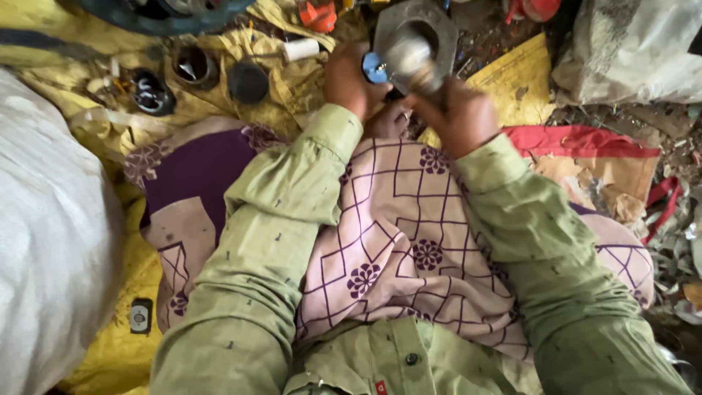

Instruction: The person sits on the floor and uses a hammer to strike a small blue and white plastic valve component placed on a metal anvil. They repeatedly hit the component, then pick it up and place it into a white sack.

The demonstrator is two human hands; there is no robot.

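Grey blurred metal cylinder clamped in my right hand | left hand gripping small blue round part | hands close together above yellow sacking.

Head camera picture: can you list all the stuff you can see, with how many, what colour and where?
Metal block with a round hole: one, grey, top middle, just beyond the hands.
Shiny metal cylinder: one, silver, blurred, in the right hand.
Small round part: one, blue, at the left hand.
Round caps: three, black, top left on the yellow sheet.
White roll: one, top middle.
Yellow sheet: one, spread on the ground.
Patterned cloth: one, pink with purple lines and flowers, over the lap.
White sacks: two, far left and top right.
Red cloth: one, right side.
Sleeves: two, green.
Left hand: one.
Right hand: one.
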